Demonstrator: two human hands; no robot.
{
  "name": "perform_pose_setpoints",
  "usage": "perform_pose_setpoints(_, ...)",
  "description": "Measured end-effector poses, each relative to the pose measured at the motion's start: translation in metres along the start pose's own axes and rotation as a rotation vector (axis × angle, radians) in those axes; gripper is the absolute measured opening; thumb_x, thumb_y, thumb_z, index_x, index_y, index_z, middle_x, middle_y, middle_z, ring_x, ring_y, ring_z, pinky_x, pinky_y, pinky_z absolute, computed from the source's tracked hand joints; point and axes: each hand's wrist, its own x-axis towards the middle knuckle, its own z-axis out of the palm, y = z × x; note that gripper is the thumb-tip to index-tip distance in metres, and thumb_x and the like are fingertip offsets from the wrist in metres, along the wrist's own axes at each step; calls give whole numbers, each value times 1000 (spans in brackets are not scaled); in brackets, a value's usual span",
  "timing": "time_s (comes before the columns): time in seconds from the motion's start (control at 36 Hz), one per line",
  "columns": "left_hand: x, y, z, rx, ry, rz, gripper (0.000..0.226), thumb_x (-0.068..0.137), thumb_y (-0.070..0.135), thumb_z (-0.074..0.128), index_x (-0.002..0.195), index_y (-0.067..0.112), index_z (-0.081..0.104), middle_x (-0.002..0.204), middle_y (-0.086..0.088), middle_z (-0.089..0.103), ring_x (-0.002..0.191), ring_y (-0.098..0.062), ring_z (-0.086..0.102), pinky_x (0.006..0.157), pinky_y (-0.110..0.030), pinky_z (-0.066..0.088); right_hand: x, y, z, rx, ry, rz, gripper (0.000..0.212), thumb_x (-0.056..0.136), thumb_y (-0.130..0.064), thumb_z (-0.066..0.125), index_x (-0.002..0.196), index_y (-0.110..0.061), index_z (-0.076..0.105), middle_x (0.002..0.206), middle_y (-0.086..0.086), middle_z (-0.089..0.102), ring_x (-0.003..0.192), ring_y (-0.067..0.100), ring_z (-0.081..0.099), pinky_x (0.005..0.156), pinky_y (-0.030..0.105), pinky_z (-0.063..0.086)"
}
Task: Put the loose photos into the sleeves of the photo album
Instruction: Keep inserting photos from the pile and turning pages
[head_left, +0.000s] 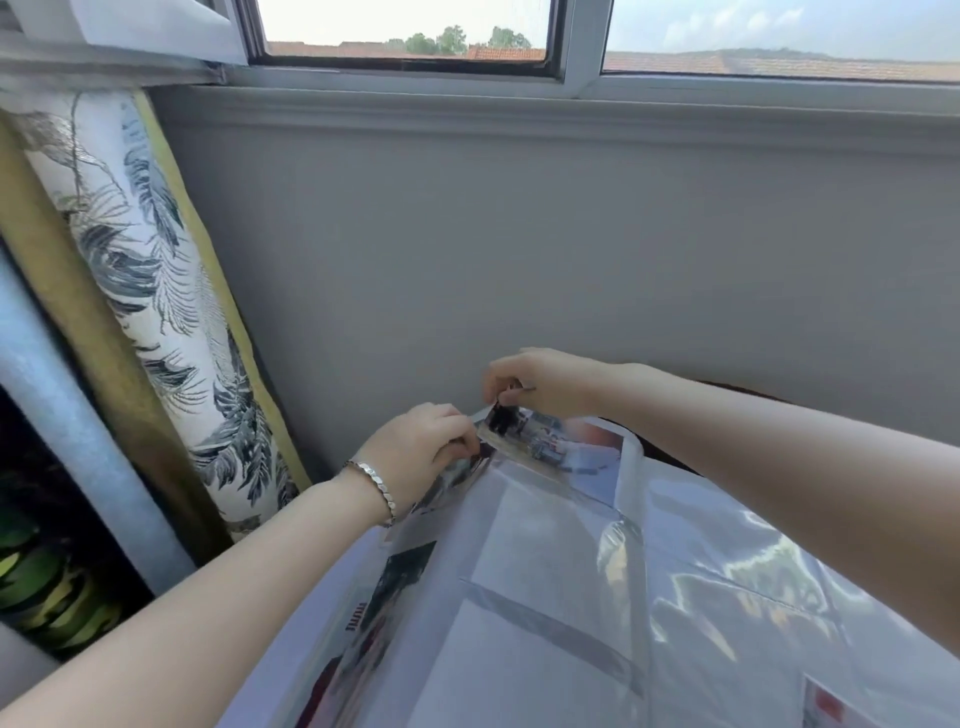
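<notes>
Photo album (545, 623) is lying open nearest the camera, its glossy clear pockets catching glare, with prints showing down the left side and blank white in the middle. At its far edge the left hand (421, 447) is apparently pinching the mouth of the top sleeve (582, 467), while the right hand (540, 382) fingers are gripping the corner of a colour photo (535, 441) that looks partly in. Best handling, I'm judging, is holding the mouth open and feeding the print in flat and square.
</notes>
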Motion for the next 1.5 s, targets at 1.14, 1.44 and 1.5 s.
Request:
perform_pose_setpoints(1.14,-3,46,-14,-585,35,-743,24,73,17,77,61,0,66,45,1,36,42,-11,30,37,-18,23,33,-13,3,-6,-103,3,20,91,-7,53,94,-14,72,99,-5,68,82,8,56,80,18,43)
perform_pose_setpoints(1.44,-1,50,-20,-550,4,-742,20,73,17,75,56,9,68,41,2,38,41,-11,34,36,-15,27,11,-12,-14,-73,-66,49,28,86,-3,52,80,-24,70,104,-3,66,85,9,59,75,13,46)
perform_pose_setpoints(1.5,0,51,-21,-541,-6,-745,21,73,16,75,54,11,66,41,1,37,43,-12,34,38,-17,28,6,-10,-13,-64,-55,61,35,84,-1,50,73,-30,67,103,-6,65,80,6,57,70,10,47)
